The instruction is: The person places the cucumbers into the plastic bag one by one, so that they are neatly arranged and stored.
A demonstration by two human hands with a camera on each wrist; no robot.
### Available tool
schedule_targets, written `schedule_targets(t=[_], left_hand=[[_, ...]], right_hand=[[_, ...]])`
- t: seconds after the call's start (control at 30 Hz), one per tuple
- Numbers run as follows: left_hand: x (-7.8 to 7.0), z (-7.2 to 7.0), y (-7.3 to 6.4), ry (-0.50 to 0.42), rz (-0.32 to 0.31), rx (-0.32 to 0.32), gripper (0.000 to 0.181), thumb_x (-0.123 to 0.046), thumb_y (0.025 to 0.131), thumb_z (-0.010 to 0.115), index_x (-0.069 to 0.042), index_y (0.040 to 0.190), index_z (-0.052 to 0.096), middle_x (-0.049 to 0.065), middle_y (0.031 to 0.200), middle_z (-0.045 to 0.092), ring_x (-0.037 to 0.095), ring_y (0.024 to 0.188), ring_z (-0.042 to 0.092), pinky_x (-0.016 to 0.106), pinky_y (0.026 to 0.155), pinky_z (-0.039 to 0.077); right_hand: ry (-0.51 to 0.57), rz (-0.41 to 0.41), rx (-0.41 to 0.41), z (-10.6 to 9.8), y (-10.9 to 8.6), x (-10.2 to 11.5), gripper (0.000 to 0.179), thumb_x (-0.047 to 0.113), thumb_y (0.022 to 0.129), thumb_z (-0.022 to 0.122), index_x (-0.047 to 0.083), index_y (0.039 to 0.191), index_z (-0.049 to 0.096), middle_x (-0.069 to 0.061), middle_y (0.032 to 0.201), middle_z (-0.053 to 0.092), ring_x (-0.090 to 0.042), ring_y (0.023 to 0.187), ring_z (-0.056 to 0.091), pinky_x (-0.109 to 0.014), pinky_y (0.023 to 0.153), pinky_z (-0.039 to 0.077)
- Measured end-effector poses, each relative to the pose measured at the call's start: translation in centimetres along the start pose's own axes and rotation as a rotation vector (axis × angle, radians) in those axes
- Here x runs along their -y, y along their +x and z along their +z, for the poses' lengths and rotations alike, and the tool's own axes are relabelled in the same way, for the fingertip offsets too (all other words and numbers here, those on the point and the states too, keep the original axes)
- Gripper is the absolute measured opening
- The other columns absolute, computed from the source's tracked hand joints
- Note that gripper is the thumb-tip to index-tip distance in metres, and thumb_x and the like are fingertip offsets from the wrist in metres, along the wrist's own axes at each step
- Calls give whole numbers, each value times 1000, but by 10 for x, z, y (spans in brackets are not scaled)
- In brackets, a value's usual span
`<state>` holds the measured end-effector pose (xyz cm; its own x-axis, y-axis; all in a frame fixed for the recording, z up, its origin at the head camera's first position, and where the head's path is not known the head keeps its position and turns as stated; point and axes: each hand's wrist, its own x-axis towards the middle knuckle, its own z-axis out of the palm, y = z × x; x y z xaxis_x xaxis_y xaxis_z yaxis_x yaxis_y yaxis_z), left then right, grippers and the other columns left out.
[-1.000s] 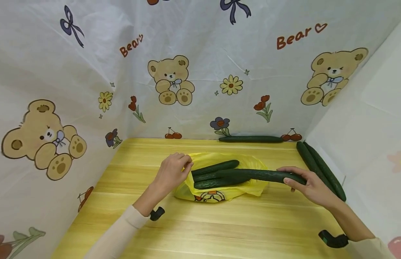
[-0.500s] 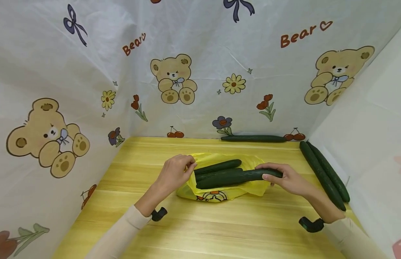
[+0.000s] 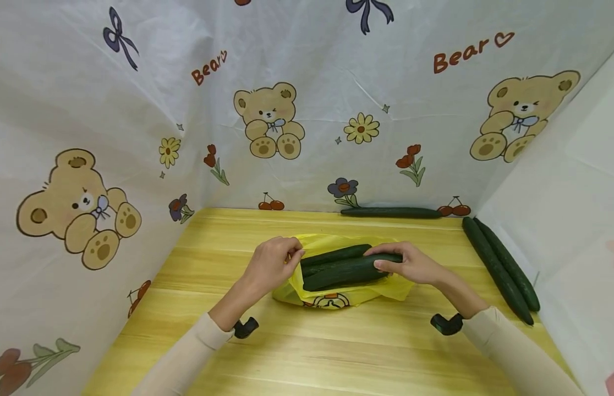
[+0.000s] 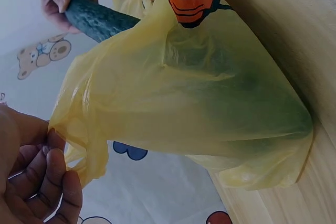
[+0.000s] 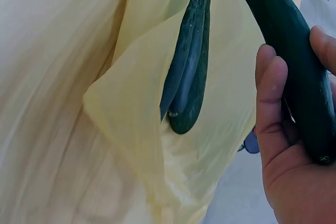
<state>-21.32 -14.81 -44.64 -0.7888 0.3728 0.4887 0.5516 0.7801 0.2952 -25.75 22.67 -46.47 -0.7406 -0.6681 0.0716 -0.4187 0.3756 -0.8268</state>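
Observation:
A yellow plastic bag lies on the table with its mouth held up. My left hand pinches the bag's rim at its left side; in the left wrist view, thumb and fingertips grasp the bunched film. With my right hand I grip one end of a dark green cucumber, its other part reaching into the bag's opening. Beside it, other cucumbers rest inside the bag. Through the film in the left wrist view, dark shapes show, their far ends hidden.
One cucumber lies along the back edge against the patterned cloth. Two more cucumbers sit side by side at the right edge by the white wall. The table is pale wood-grained.
My right hand has moved left, sliding the gripped cucumber farther into the bag. My left hand keeps its pinch on the rim. The head view has shifted slightly.

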Motion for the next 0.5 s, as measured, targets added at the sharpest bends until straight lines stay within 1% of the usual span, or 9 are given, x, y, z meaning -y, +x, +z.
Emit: schedule_targets(t=[0.07,0.1,0.13,0.23,0.3,0.37,0.43,0.5], left_hand=[[0,0,0,-5,0,1,10,-20,104,74,-16,96,79,-9,79,71,2,69,57,19,60,46],[0,0,0,-10,0,1,10,-19,104,73,-16,97,80,-8,79,71,2,69,58,19,61,47],[0,0,0,-12,-2,1,10,-19,104,73,-16,97,80,-8,79,71,2,69,58,19,61,47],[-1,0,0,-17,-5,-1,11,-19,104,73,-17,96,80,-8,79,71,1,69,57,19,61,47],[-2,-1,1,-22,-7,-3,11,-19,104,73,-18,96,79,-8,79,71,1,69,57,19,61,47],[-2,-1,1,-27,-5,-5,10,-19,104,73,-19,95,79,-9,78,71,1,68,57,19,61,47],[-3,-2,1,-31,-1,-8,10,-19,104,73,-19,95,78,-9,78,71,0,69,57,19,61,47],[-3,-2,1,-30,5,-10,11,-19,104,73,-19,95,78,-9,78,71,1,69,57,19,61,47]], right_hand=[[-3,4,20,2,6,-1,35,19,111,62,5,142,68,-21,109,75,-15,79,67,-32,71,59],[-2,5,31,3,9,-1,35,20,111,62,5,142,68,-20,111,76,-16,81,68,-33,72,60],[2,6,43,3,11,-2,35,20,111,61,6,143,68,-19,110,76,-18,82,69,-35,73,61],[26,24,85,2,17,-4,36,23,112,59,6,143,67,-20,106,76,-31,87,72,-40,75,63],[44,39,117,0,20,-6,37,23,113,58,4,143,67,-22,103,76,-41,91,73,-45,77,65],[48,61,155,-2,22,-9,37,22,114,56,1,142,67,-23,90,73,-43,83,72,-45,73,65],[37,85,203,-5,24,-12,37,22,114,55,-2,140,67,-24,80,68,-37,69,70,-44,66,62],[19,116,259,-7,26,-13,37,22,114,54,-3,138,68,-24,70,61,-27,54,61,-39,59,58]])
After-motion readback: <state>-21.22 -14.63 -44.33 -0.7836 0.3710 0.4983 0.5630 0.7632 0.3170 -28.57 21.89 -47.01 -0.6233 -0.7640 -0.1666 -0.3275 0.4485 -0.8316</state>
